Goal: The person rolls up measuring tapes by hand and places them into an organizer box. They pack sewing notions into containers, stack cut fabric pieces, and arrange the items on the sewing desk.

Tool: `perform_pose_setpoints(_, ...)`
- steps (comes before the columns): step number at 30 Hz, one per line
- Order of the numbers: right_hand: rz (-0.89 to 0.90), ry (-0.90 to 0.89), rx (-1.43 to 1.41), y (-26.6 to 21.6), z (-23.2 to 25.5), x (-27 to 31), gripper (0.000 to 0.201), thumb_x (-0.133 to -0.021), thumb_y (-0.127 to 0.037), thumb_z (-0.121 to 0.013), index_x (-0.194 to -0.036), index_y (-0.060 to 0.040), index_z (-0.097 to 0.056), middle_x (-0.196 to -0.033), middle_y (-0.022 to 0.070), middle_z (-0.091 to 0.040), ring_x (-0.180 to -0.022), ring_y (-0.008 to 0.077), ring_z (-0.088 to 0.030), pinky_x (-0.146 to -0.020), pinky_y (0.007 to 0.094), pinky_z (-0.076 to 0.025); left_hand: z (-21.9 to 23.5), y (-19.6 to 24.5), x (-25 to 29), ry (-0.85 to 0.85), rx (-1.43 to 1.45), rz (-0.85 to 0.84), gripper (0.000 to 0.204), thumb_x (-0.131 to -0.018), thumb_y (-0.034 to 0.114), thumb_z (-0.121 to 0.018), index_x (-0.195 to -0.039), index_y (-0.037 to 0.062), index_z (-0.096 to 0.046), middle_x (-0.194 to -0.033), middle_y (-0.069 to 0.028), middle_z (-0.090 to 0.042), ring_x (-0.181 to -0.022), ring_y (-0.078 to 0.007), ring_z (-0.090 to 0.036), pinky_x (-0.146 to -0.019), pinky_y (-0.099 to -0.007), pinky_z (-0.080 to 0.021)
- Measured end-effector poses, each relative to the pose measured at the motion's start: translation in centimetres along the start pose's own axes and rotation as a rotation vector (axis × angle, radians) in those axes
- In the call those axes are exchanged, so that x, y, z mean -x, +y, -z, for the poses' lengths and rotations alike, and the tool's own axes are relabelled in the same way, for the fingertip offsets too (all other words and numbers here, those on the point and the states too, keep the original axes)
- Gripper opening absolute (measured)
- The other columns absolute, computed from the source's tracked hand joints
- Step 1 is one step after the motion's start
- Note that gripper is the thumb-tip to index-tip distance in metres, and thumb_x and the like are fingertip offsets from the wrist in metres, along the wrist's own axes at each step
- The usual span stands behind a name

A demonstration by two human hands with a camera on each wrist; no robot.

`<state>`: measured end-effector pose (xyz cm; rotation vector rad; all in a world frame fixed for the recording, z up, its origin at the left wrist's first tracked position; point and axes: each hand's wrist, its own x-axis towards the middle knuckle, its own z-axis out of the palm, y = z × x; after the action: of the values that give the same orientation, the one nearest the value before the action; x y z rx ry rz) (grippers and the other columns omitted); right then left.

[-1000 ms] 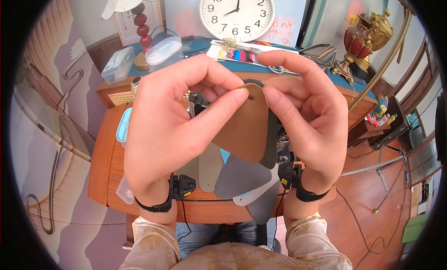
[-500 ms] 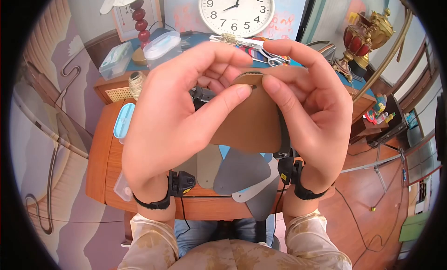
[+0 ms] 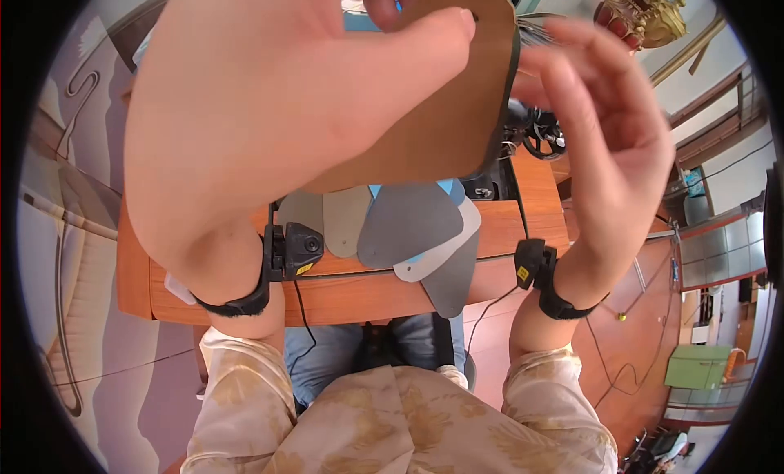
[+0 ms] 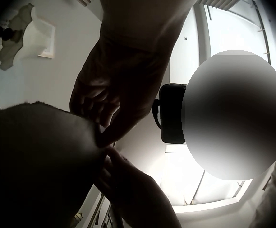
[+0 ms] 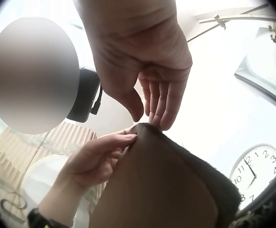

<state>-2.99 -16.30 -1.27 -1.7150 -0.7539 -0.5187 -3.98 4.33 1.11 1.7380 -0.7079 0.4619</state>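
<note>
A brown leather-like piece [image 3: 441, 123] with a dark backing and a small hole near its narrow end is held up above the table. My left hand [image 3: 245, 98] pinches it beside that hole, thumb on the brown face. In the right wrist view, the left hand [image 5: 95, 161] grips the tip of the piece [image 5: 152, 194]. My right hand [image 3: 612, 164] is off its right edge in the head view, fingers loosely bent and apart. The right wrist view has the right hand [image 5: 142, 57] just above the tip; whether its fingertips touch there, I cannot tell.
Dark grey [image 3: 412, 221] and light grey flat pieces [image 3: 345, 225] overlap on the wooden table [image 3: 327, 298], below the raised piece. Black items [image 3: 486, 186] lie behind them. A red-and-gold ornament [image 3: 645, 21] stands at the back right.
The head view has tipped downward, and the piece and both hands appear higher in it and larger. My right hand has let go of the edge and moved away to the right.
</note>
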Motion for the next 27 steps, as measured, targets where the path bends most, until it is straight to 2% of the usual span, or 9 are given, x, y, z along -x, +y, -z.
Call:
perform_pose_setpoints(4,-0.273,-0.230,0.319,3.3,1.7,3.9,0.023,-0.092,-0.006,-0.071,-0.114,0.0005,-0.069,-0.094,0.0065,-0.072,-0.083,0.0099,-0.068,-0.075,0.0274,-0.056,2.0,-0.3,2.2,0.042,0.034,-0.010,0.015,-0.095,0.004,-0.065,-0.107,-0.0049,-0.065,-0.094,-0.0072,-0.070,-0.084,-0.0087,-0.064,-0.075,-0.0237,-0.052)
perform_pose_setpoints(7,-0.344,-0.488,0.546,6.3,1.4,7.7,0.027,-0.085,-0.009,-0.076,-0.109,0.0029,-0.068,-0.095,0.0175,-0.070,-0.085,0.0325,-0.069,-0.079,0.0376,-0.056,0.4,0.8,3.6,0.073,0.054,-0.015,0.015,-0.094,0.003,-0.065,-0.107,-0.0048,-0.065,-0.094,-0.0071,-0.070,-0.085,-0.0088,-0.064,-0.076,-0.0236,-0.052)
perform_pose_setpoints(9,-0.395,-0.601,0.568,6.6,0.3,9.4,0.029,-0.083,-0.005,-0.075,-0.110,0.0019,-0.067,-0.105,0.0173,-0.068,-0.098,0.0359,-0.066,-0.087,0.0406,-0.055,0.7,0.4,4.2,0.098,0.055,0.003,0.015,-0.094,0.002,-0.065,-0.107,-0.0048,-0.065,-0.095,-0.0071,-0.070,-0.085,-0.0089,-0.065,-0.076,-0.0235,-0.052)
perform_pose_setpoints(10,-0.394,-0.612,0.562,7.0,-0.5,9.5,0.029,-0.083,-0.005,-0.075,-0.110,0.0019,-0.067,-0.105,0.0173,-0.068,-0.098,0.0359,-0.066,-0.087,0.0406,-0.055,0.6,0.4,4.5,0.109,0.052,0.011,0.015,-0.094,0.002,-0.065,-0.107,-0.0048,-0.065,-0.095,-0.0070,-0.070,-0.085,-0.0089,-0.065,-0.076,-0.0235,-0.052)
perform_pose_setpoints(12,-0.076,-0.806,0.395,7.5,-2.1,10.0,0.037,-0.083,-0.002,-0.075,-0.119,-0.0022,-0.066,-0.121,0.0131,-0.066,-0.112,0.0322,-0.063,-0.095,0.0399,-0.052,0.9,-0.1,4.8,0.121,0.048,0.032,0.015,-0.094,0.001,-0.065,-0.108,-0.0048,-0.065,-0.095,-0.0070,-0.069,-0.086,-0.0090,-0.065,-0.077,-0.0234,-0.052)
perform_pose_setpoints(15,-0.081,-0.998,0.225,7.8,-5.2,9.6,0.045,-0.079,0.000,-0.075,-0.123,-0.0038,-0.064,-0.132,0.0121,-0.060,-0.125,0.0339,-0.053,-0.104,0.0425,-0.046,1.5,0.0,5.4,0.139,0.036,0.045,0.015,-0.094,0.001,-0.065,-0.108,-0.0048,-0.065,-0.096,-0.0070,-0.069,-0.087,-0.0091,-0.065,-0.077,-0.0233,-0.052)
perform_pose_setpoints(19,0.057,-1.041,0.327,8.8,-7.0,9.3,0.044,-0.076,-0.003,-0.079,-0.117,-0.0042,-0.064,-0.118,0.0101,-0.062,-0.116,0.0328,-0.056,-0.098,0.0437,-0.048,2.0,0.2,5.7,0.182,0.025,0.050,0.016,-0.093,-0.001,-0.064,-0.109,-0.0047,-0.065,-0.097,-0.0069,-0.069,-0.087,-0.0092,-0.065,-0.078,-0.0231,-0.051)
perform_pose_setpoints(22,-0.027,-1.104,0.458,8.8,-6.6,8.7,0.032,-0.077,-0.004,-0.077,-0.107,-0.0043,-0.067,-0.109,0.0089,-0.061,-0.109,0.0326,-0.058,-0.093,0.0435,-0.049,2.7,-0.1,6.2,0.212,0.027,0.059,0.016,-0.093,-0.002,-0.064,-0.109,-0.0047,-0.065,-0.097,-0.0068,-0.069,-0.088,-0.0093,-0.065,-0.078,-0.0230,-0.051)
perform_pose_setpoints(27,0.049,-1.090,0.512,9.0,-6.3,7.8,0.019,-0.080,-0.002,-0.072,-0.099,-0.0031,-0.068,-0.107,0.0090,-0.062,-0.106,0.0333,-0.059,-0.091,0.0421,-0.049,3.8,-0.9,6.7,0.248,0.034,0.085,0.017,-0.092,-0.003,-0.064,-0.110,-0.0047,-0.064,-0.098,-0.0067,-0.069,-0.089,-0.0094,-0.065,-0.079,-0.0228,-0.051)
